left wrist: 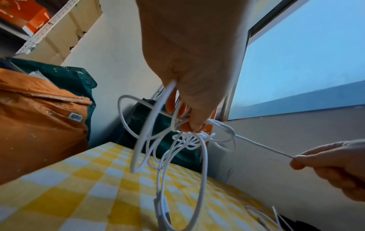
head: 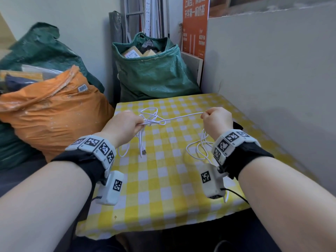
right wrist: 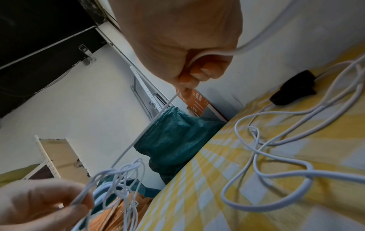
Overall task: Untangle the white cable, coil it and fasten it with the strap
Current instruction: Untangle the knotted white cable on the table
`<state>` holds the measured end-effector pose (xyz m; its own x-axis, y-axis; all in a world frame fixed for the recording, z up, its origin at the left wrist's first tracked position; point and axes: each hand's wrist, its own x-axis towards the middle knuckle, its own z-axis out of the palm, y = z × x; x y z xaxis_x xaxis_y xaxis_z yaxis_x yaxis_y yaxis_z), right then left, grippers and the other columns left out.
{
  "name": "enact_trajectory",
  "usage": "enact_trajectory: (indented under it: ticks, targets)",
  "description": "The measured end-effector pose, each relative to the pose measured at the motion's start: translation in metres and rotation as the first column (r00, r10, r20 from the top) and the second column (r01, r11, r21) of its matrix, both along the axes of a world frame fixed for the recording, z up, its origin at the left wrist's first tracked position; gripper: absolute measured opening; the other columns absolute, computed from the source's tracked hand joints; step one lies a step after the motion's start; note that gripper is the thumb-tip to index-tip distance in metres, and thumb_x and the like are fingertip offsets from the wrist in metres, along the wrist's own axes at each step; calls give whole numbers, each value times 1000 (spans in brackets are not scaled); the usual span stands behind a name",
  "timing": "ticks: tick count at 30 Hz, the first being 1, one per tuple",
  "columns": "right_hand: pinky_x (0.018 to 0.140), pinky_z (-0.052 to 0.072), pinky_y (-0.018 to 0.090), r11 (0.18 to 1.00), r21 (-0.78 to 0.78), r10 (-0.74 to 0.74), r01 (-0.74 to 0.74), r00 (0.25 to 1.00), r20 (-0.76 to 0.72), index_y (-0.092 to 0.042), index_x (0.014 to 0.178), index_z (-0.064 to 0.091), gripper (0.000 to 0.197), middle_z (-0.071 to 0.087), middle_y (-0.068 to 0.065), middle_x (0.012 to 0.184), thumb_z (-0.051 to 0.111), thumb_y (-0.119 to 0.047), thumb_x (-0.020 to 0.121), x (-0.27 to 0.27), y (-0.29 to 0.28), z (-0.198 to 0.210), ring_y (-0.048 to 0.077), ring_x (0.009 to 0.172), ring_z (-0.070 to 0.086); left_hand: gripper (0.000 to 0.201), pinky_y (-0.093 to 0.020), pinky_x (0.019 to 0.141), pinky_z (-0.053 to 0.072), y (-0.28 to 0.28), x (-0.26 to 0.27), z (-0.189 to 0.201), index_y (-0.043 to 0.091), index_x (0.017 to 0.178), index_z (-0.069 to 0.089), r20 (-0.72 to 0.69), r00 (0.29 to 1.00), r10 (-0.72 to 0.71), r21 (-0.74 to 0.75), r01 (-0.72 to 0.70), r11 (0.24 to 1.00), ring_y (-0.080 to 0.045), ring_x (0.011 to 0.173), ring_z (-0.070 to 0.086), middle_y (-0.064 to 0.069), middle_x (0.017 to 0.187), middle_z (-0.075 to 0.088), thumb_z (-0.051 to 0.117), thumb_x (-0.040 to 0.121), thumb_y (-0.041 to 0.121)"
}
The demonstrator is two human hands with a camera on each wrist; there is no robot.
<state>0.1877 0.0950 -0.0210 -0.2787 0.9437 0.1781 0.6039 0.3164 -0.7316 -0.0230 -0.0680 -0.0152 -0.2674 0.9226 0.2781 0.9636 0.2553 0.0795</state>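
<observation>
The white cable (head: 181, 117) runs taut between my two hands above the yellow checked table (head: 163, 182). My left hand (head: 141, 123) grips a tangled bunch of loops (left wrist: 146, 140), and a USB plug (head: 144, 152) dangles below it. My right hand (head: 204, 115) pinches a single strand (right wrist: 138, 137) drawn out of the tangle. More slack loops (head: 198, 150) lie on the cloth under my right wrist. A black strap (right wrist: 292, 92) lies on the table near the wall, partly hidden behind my right wrist (head: 238, 125).
An orange sack (head: 54, 115) and a green sack (head: 151, 73) of parcels stand beyond the table's left and far edges. A grey board (head: 272, 70) walls the right side. The table's near edge (head: 145, 231) is close to my body.
</observation>
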Motion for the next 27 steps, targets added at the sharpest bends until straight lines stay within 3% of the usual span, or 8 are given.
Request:
enact_trajectory:
  ticks: [4, 9, 11, 13, 16, 20, 24, 27]
  targets:
    - [71, 42, 25, 1000, 3, -14, 14, 999, 46, -16, 86, 70, 22, 68, 8, 96, 50, -23, 93, -4, 0, -3, 27, 90, 60, 22, -30, 50, 29, -2, 3, 0, 20, 78, 47, -77, 984, 161, -58, -165, 985, -26, 73, 49, 1, 73, 47, 39, 98, 21]
    - [66, 37, 27, 997, -42, -48, 64, 947, 317, -5, 88, 64, 21, 67, 14, 104, 45, -13, 92, 1, 7, -1, 27, 80, 52, 15, -33, 62, 33, 4, 8, 1, 12, 91, 63, 69, 996, 57, 14, -59, 998, -30, 86, 53, -5, 84, 59, 47, 93, 10]
    - [71, 43, 30, 998, -45, -23, 49, 891, 454, -7, 89, 60, 16, 64, 14, 110, 45, -14, 91, 0, 1, 2, 29, 87, 53, 21, -35, 70, 40, 6, 11, 2, 12, 104, 69, 119, 993, 6, 77, -15, 997, -32, 93, 56, -9, 95, 65, 51, 93, 10]
    - [90, 45, 35, 996, -12, 80, -85, 858, 508, -20, 109, 64, 25, 63, 8, 119, 49, -22, 90, -8, -6, 0, 31, 110, 53, 22, -35, 75, 43, 9, 17, 3, 13, 107, 71, 167, 984, -57, 132, 35, 991, -33, 93, 58, -13, 96, 67, 54, 92, 10]
    - [99, 43, 36, 932, -3, 335, -362, 861, 383, -30, 127, 57, 39, 61, -1, 126, 56, -30, 89, -21, -24, -2, 24, 118, 53, 20, -27, 70, 34, 14, 28, 3, 11, 104, 72, 188, 978, -94, 148, 66, 987, -30, 87, 57, -14, 89, 65, 57, 91, 12]
    - [61, 43, 21, 857, -52, 515, -512, 850, 109, -17, 102, 71, 18, 68, -4, 86, 60, -22, 89, -29, -38, 3, 7, 67, 55, 22, -20, 70, 32, 17, 37, 5, 16, 110, 71, 302, 948, -101, 166, 52, 985, -14, 72, 48, -1, 83, 52, 60, 90, 14]
    - [62, 45, 27, 837, -57, 548, -545, 834, 69, -13, 89, 68, 17, 60, -3, 69, 53, -19, 93, -31, -40, 4, 11, 61, 54, 25, -25, 72, 40, 13, 38, 8, 23, 111, 69, 369, 923, -106, 107, 71, 992, -11, 66, 51, 2, 81, 47, 64, 88, 17]
    - [50, 48, 21, 864, -80, 498, -498, 867, -16, -14, 87, 61, 19, 56, 2, 76, 46, -21, 97, -30, -40, 6, 18, 59, 56, 4, -27, 67, 37, 12, 36, 8, 14, 80, 63, 282, 957, -65, 11, 65, 998, -16, 65, 47, -2, 76, 49, 65, 83, 13]
